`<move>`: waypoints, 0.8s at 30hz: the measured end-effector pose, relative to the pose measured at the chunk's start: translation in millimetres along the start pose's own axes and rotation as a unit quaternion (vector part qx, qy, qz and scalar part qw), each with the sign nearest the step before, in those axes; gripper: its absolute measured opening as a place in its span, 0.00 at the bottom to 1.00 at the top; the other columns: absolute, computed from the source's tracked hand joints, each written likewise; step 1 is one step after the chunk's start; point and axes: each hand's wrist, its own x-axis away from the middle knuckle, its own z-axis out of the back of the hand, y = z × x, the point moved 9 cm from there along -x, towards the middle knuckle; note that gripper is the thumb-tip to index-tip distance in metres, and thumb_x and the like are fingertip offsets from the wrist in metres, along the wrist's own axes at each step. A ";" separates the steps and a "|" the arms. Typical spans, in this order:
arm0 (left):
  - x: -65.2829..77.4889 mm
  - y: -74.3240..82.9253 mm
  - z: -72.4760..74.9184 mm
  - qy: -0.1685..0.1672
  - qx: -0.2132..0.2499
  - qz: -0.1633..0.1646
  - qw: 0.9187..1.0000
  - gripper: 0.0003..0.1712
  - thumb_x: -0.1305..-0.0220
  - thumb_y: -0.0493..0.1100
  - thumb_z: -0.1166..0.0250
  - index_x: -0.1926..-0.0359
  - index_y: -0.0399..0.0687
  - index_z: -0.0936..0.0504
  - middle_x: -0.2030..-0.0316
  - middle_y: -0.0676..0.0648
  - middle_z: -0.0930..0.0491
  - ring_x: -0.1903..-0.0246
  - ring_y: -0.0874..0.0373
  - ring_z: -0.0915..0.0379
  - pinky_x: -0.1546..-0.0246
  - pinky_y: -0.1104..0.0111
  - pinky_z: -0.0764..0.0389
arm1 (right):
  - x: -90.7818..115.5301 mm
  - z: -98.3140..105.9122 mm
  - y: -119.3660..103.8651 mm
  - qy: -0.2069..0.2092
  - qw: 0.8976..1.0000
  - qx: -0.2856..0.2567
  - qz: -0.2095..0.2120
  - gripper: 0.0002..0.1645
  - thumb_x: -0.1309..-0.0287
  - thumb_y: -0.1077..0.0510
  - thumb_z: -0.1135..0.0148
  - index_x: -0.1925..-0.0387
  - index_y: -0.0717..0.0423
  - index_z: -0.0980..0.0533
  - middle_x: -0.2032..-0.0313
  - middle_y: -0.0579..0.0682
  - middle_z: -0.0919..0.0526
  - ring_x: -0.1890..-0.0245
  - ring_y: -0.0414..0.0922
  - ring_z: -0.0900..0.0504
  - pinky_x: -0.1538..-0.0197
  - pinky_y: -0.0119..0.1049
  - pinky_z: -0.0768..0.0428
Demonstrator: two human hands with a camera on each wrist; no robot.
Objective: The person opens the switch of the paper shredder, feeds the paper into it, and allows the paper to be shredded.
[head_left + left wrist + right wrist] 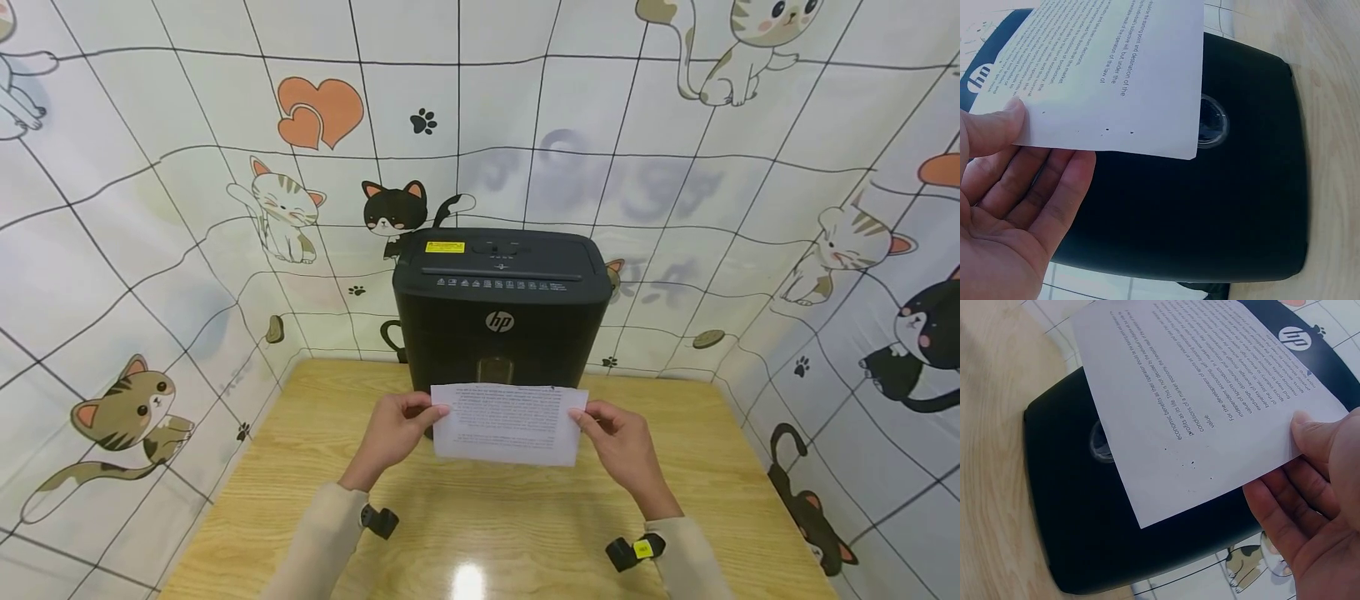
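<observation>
A white sheet of printed paper [510, 425] is stretched between both hands, in front of the lower part of a black HP paper shredder [450, 342]. My left hand [397, 432] pinches its left edge, thumb on top and fingers beneath. On the opposite edge, my right hand [621, 437] pinches the sheet the same way. Small dark specks dot the paper [1147, 119] near its margin in the left wrist view. In the right wrist view the printed lines on the sheet [1166, 437] show clearly, with the shredder's dark front [1079, 506] behind it.
The shredder stands on a light wooden table [322, 467] at the back, its feed slot [501, 273] on top. A wall covering with cartoon cats [285, 208] surrounds the table on the back and sides. Black cameras [379, 522] are strapped to both wrists.
</observation>
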 end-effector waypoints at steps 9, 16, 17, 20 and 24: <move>-5.0 30.2 14.3 0.013 -0.014 -0.032 0.999 0.08 0.34 0.47 0.28 0.70 0.52 0.11 0.73 0.50 0.17 0.76 0.59 0.33 0.77 0.72 0.37 | -6.1 17.2 -27.1 0.018 0.999 0.001 0.036 0.12 0.32 0.50 0.33 0.56 0.53 0.13 0.61 0.52 0.11 0.66 0.41 0.22 0.62 0.30 0.27; -18.4 68.7 31.6 0.029 -0.007 -0.098 0.995 0.08 0.34 0.45 0.28 0.69 0.49 0.11 0.75 0.50 0.17 0.77 0.62 0.32 0.77 0.73 0.35 | -17.0 35.1 -54.5 0.029 0.998 -0.008 0.059 0.15 0.32 0.47 0.33 0.56 0.53 0.14 0.64 0.52 0.14 0.67 0.41 0.25 0.67 0.31 0.31; -20.8 74.4 34.1 0.031 -0.003 -0.109 0.994 0.07 0.34 0.44 0.28 0.68 0.47 0.11 0.74 0.48 0.16 0.76 0.61 0.31 0.76 0.73 0.34 | -19.4 38.0 -58.9 0.032 0.997 -0.014 0.067 0.14 0.32 0.47 0.33 0.57 0.53 0.14 0.65 0.52 0.14 0.67 0.41 0.26 0.68 0.32 0.32; -28.1 90.3 40.9 0.039 0.006 -0.133 0.990 0.06 0.35 0.41 0.27 0.67 0.44 0.10 0.71 0.45 0.12 0.74 0.59 0.27 0.75 0.73 0.31 | -27.1 46.0 -71.5 0.037 0.994 -0.033 0.093 0.13 0.32 0.48 0.33 0.58 0.54 0.13 0.66 0.54 0.14 0.69 0.40 0.26 0.69 0.33 0.33; -37.5 107.8 47.3 0.048 -0.003 -0.153 0.987 0.06 0.35 0.41 0.27 0.67 0.44 0.09 0.71 0.44 0.12 0.75 0.58 0.27 0.75 0.73 0.32 | -35.0 56.8 -84.7 0.046 0.992 -0.038 0.110 0.14 0.33 0.49 0.33 0.58 0.55 0.13 0.65 0.54 0.13 0.70 0.38 0.25 0.68 0.32 0.31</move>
